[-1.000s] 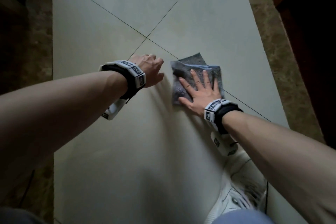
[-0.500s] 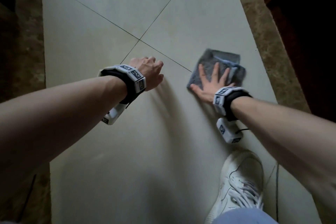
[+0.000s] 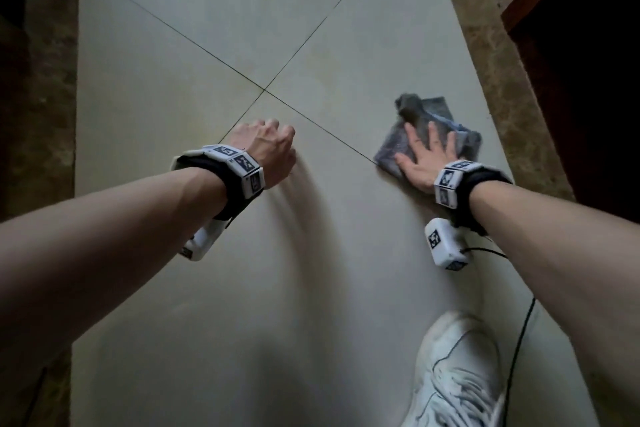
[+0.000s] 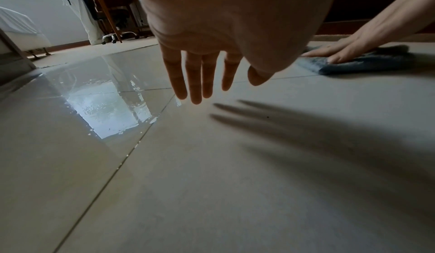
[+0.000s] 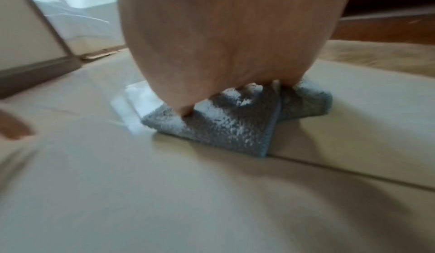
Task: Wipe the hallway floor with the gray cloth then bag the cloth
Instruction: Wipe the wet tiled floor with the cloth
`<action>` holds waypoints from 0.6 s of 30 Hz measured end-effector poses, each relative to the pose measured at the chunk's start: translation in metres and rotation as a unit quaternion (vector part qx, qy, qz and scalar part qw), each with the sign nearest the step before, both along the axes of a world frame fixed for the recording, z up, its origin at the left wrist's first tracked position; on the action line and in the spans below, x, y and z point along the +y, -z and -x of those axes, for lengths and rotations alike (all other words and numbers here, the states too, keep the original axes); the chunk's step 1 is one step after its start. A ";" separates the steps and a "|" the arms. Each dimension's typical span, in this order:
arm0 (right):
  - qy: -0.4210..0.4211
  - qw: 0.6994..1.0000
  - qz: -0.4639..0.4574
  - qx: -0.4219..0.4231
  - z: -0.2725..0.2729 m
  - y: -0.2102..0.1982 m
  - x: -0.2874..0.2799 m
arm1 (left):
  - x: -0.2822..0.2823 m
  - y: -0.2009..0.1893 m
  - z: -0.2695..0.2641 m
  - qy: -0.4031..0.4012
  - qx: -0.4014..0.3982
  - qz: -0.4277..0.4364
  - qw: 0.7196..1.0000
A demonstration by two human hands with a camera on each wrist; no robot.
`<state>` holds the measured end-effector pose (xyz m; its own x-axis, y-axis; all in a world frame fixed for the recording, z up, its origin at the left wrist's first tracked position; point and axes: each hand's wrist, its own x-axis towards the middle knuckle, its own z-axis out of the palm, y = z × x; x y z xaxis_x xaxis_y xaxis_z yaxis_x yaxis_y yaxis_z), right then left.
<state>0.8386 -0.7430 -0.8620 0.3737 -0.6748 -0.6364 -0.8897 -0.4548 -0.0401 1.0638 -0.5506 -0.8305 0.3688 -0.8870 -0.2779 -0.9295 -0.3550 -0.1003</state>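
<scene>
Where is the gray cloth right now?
In the head view the gray cloth lies on the tile floor at right, pressed flat under the right hand, close to the brown border strip and well apart from the left hand.

Hidden, cropped and blurred parts

Right hand [image 5: 212,39] fills upper centre of right wrist view, fingers hidden behind palm, covering much of gray cloth [image 5: 226,126]; whole view motion-blurred. White shoe [image 3: 460,378] cut by bottom edge in head view, smeared. Left hand [image 5: 11,124] only a blurred sliver at left edge.
</scene>
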 end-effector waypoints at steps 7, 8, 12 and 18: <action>0.085 0.993 0.074 -0.033 0.006 0.013 -0.006 | 0.009 0.002 -0.019 -0.043 0.027 0.020 0.999; 0.076 0.993 0.083 -0.041 -0.006 0.014 -0.004 | 0.010 0.001 -0.022 -0.048 0.027 0.024 0.998; -0.016 0.994 0.092 -0.057 -0.069 0.016 0.021 | 0.028 -0.003 -0.039 -0.080 0.019 0.033 0.996; -0.243 0.964 0.049 -0.096 -0.155 0.020 0.135 | 0.082 -0.010 -0.078 -0.148 -0.001 0.023 0.989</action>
